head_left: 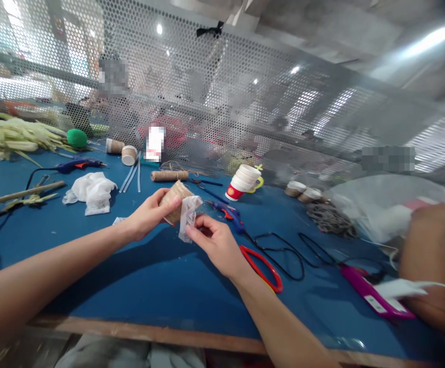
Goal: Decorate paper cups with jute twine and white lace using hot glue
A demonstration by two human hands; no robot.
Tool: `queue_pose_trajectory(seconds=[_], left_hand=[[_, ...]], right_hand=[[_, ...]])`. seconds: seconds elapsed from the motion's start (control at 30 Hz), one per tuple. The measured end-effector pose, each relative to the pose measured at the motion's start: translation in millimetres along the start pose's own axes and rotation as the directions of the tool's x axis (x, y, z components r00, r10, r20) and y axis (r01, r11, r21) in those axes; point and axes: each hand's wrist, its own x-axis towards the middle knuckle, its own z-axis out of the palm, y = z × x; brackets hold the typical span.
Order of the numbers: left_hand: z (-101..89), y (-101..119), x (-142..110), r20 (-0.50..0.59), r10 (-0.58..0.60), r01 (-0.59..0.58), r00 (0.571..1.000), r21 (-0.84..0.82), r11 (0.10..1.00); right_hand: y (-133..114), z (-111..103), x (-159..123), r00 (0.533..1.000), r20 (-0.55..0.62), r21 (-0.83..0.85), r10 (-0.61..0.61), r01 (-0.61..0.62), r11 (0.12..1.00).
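Note:
Over the middle of the blue table, my left hand [154, 210] is closed around a twine-wrapped cup [175, 198], which is tilted. A strip of white lace [187, 217] lies against the cup's right end and hangs down from it. My right hand [212, 236] pinches this lace between thumb and fingers. Just beyond my right hand lies a blue glue gun [230, 214] with a black cord. Red-handled scissors [263, 268] rest beside my right wrist, partly hidden under it. Behind the cup is a roll of twine [169, 176].
Stacked paper cups [242, 181] stand farther back. White lace cloth [91, 191], glue sticks [131, 176] and a second glue gun [80, 163] lie to the left. On the right are grey cord [330, 219], a purple power strip [376, 294] and another person's arm [427, 266]. A perforated metal screen [215, 102] borders the back.

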Motion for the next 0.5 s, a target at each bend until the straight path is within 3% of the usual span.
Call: queue_pose_trajectory(seconds=[0.13,0.33,0.4,0.5], left_hand=[[-0.8,-1,1,0.014,-0.018,0.019,1.000,-0.038,0.999],[-2.2,0,1,0.032,-0.045,0.046,0.998,-0.011,0.999],[-3.2,2,1,0.002,-0.043,0.043,0.999,0.038,0.998],[-5.0,5,3,-0.040,-0.028,0.035,0.999,0.167,0.985]], right_hand=[[-4,-1,-2,0.996,0.084,0.025,0.024,-0.026,0.999],[1,-4,1,0.997,0.037,-0.045,0.070,-0.069,0.997],[4,-13,4,0.997,-0.029,-0.053,0.070,-0.071,0.996],[10,-38,14,0.965,-0.259,-0.066,0.044,-0.063,0.996]])
